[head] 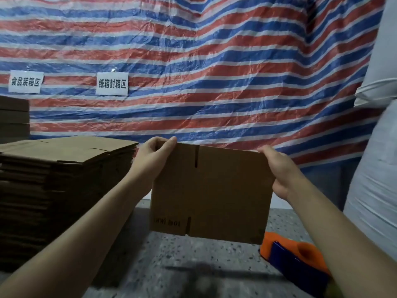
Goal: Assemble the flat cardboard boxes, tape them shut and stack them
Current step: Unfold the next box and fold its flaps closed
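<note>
While both hands hold it upright above the speckled grey stone surface [193, 265], the flat brown cardboard box [211, 192] is still folded, so the work appears to sit at the very start of assembling this one. The left hand [155, 154] pinches the box's upper left corner, thumb on the near face and fingers curled over the top edge. The right hand [279, 171] grips the upper right corner and edge in the same way. Neither hand is free.

To the left, close by, stands a tall stack of flat brown cardboard sheets [62, 181], not yet made up. At the lower right, partly hidden by the right forearm, an orange and blue tape dispenser [294, 257] lies on the surface.

Next, I judge, the folded box needs to be pushed open into a square tube, by pressing opposite edges toward each other, before the slotted flaps can be folded in. Taping would call for one hand to let go and reach for the dispenser.
</note>
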### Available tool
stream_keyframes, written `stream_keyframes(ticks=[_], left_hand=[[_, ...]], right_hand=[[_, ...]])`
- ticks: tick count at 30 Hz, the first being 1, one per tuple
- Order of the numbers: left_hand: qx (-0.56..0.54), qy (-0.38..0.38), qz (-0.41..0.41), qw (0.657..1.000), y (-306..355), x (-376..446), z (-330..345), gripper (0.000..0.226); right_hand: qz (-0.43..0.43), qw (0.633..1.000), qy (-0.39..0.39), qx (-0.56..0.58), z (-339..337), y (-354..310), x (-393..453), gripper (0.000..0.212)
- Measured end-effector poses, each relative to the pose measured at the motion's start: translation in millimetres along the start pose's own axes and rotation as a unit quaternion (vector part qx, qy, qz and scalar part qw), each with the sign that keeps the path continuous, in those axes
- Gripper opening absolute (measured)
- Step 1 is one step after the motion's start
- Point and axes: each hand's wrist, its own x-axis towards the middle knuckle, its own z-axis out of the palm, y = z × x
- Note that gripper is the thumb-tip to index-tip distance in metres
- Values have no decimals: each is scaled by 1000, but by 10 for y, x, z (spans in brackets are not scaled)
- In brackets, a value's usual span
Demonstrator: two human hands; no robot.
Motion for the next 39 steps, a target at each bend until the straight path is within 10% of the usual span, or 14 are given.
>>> stream_keyframes(ticks=[29,39], left_hand=[[-51,86,-193,976,-943,37,340,53],[-176,-70,-202,961,-766,37,295,34]], right_hand=[[92,978,-153,107,-18,693,83,46],[28,980,-145,135,140,593,-18,48]])
